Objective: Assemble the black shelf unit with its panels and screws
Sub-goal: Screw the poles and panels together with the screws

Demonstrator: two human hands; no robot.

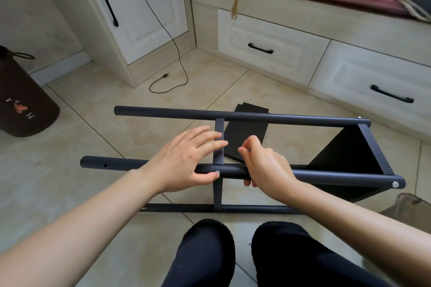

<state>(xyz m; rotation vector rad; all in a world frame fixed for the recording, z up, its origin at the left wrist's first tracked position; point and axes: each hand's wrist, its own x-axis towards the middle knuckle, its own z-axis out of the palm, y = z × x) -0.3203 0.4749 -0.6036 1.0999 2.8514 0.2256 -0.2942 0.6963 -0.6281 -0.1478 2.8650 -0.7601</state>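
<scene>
Two hands on the black metal shelf frame (pixel 256 117) lying on the tiled floor (pixel 70 147): left hand (pixel 184 163) flat, fingers released, thumb by a silver screw (pixel 217 172); right hand (pixel 265 165) fingers grasping the near round black tube (pixel 326 176).

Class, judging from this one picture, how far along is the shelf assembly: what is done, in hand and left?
Done: one black panel sits screwed between the tubes at the right end. In hand: the left hand rests its thumb by a screw where a crossbar meets the near tube, which the right hand grips. Left: a loose panel on the floor and an empty hole.
</scene>
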